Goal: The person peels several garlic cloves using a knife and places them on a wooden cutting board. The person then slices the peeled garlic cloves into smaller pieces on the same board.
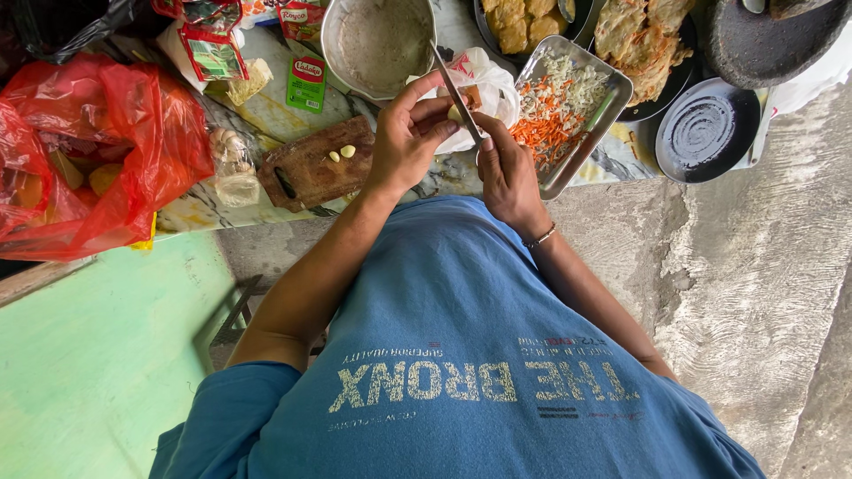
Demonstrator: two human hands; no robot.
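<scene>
Garlic clove held against knife, above and right of the cutting board

Landmark is the wooden cutting board (311, 167) on the marble-patterned counter. Left hand (406, 135) is raised just right of the board, with thumb and forefinger pinching a small pale garlic clove (455, 113) and the other fingers curled under, probably so the clove can be turned against the edge. Right hand (508, 176) is further right of the board, fingers wrapped tight round the handle of a knife (457, 89). The blade angles up and away across the clove and the thumb sits close to it, which looks like a short paring grip for control. Both hands are held off the counter near the body, not over the board.

Two peeled cloves (342, 153) lie on the board's upper right part, likely parked there within easy reach. A clear bag of garlic bulbs (226, 146) touches the board's left edge. A metal bowl (380, 40) of pale batter is above the board. A white plastic bag (488, 84) is right of the board, behind the hands. A steel tray (612, 89) of shredded carrot and cabbage is further right, and a dark pan of fritters (639, 40) is beyond it. A red plastic bag (89, 151) is well left of the board. What is in it is unclear
</scene>
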